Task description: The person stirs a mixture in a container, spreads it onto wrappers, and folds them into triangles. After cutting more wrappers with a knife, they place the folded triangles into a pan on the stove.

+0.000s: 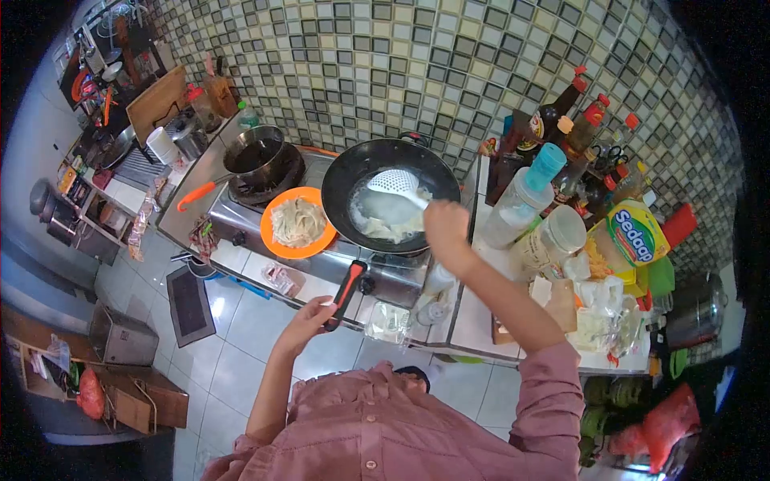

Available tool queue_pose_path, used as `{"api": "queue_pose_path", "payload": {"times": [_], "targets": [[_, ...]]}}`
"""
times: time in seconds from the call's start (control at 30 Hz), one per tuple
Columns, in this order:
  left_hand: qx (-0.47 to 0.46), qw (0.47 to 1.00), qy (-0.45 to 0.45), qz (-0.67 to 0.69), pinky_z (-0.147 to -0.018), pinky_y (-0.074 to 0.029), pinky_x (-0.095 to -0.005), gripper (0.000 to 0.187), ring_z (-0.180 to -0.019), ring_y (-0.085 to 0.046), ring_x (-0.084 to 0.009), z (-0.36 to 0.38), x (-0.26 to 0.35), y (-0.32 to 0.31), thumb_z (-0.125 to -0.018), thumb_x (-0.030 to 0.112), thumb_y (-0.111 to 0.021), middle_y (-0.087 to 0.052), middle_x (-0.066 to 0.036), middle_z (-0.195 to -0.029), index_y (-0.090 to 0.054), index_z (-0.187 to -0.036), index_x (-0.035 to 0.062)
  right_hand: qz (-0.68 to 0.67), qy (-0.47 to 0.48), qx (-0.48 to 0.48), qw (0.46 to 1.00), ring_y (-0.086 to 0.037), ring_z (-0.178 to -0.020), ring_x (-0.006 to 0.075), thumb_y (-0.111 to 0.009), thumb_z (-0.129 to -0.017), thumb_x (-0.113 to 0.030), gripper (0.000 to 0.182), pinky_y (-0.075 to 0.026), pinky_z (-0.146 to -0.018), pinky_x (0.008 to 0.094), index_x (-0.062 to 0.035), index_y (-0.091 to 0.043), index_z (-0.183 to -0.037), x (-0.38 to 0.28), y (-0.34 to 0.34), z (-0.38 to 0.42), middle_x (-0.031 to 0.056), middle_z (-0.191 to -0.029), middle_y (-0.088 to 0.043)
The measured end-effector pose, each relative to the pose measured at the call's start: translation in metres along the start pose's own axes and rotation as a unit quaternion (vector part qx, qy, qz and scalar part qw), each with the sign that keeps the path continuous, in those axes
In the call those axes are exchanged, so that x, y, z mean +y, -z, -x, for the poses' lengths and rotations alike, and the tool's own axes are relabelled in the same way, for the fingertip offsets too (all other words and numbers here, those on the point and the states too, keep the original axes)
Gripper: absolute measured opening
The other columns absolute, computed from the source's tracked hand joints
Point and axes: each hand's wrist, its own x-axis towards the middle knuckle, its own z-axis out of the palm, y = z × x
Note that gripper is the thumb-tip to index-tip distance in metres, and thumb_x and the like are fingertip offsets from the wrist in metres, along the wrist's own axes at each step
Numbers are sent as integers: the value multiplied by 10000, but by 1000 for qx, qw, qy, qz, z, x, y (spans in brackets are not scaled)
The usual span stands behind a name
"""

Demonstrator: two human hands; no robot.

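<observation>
A black wok (337, 180) sits on the right side of the stove, holding cloudy liquid and pale, soft pieces of food (393, 230). My right hand (447, 230) is closed around the handle of a white slotted ladle (393, 182), its perforated head inside the wok. At the wok's front, my left hand (309, 322) grips the end of the black-and-red wok handle (346, 293). Just left of the wok, an orange plate (271, 242) bears a heap of pale, flat strips of food (297, 222). My right hand covers part of the wok's right rim.
A saucepan (255, 152) with an orange handle stands on the left burner of the steel stove (385, 276). On the right counter are sauce bottles (553, 112), clear jars (520, 204), a yellow Sedaap packet (636, 232) and a wooden board (563, 317). A tiled wall rises behind.
</observation>
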Motion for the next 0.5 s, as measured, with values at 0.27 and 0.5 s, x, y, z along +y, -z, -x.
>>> {"api": "queue_pose_path", "payload": {"times": [0.27, 0.5], "targets": [[-132, 989, 45, 54, -687, -522, -247, 258, -780, -593, -146, -20, -9, 1, -911, 247, -500, -562, -75, -903, -486, -996, 4, 46, 33, -60, 997, -656, -721, 247, -520, -780, -150, 154, -500, -557, 371, -109, -660, -732, 72, 31, -49, 89, -747, -655], [-168, 979, 89, 79, -713, -515, -268, 284, -831, -588, -156, -26, -9, 9, -900, 241, -524, -581, -86, -952, -486, -1073, 18, 17, -25, -132, 991, -626, -680, 319, -541, -817, -280, 172, -491, -557, 431, -123, -613, -816, 110, 53, -43, 118, -728, -632]]}}
